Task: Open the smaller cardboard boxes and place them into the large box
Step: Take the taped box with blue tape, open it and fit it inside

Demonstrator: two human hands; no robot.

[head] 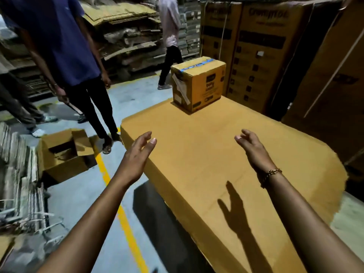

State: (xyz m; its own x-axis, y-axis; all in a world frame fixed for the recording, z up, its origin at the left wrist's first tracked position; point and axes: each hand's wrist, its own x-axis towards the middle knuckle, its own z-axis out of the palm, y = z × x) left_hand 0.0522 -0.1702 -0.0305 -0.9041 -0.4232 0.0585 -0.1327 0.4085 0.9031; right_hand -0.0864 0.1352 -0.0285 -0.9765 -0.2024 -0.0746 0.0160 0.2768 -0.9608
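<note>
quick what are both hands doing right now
Left hand: open, holding nothing, raised over the long brown cardboard box.
Right hand: open, holding nothing.

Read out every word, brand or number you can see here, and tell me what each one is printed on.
"Crompton", blurred but likely: heading at the top of the tall stacked carton.
Smaller lines and icons below that heading: too blurred to read.
Side print on the sealed small box: too blurred to read.
Lettering on its blue tape: too small to read.
On the open box on the floor: no text visible.
</note>
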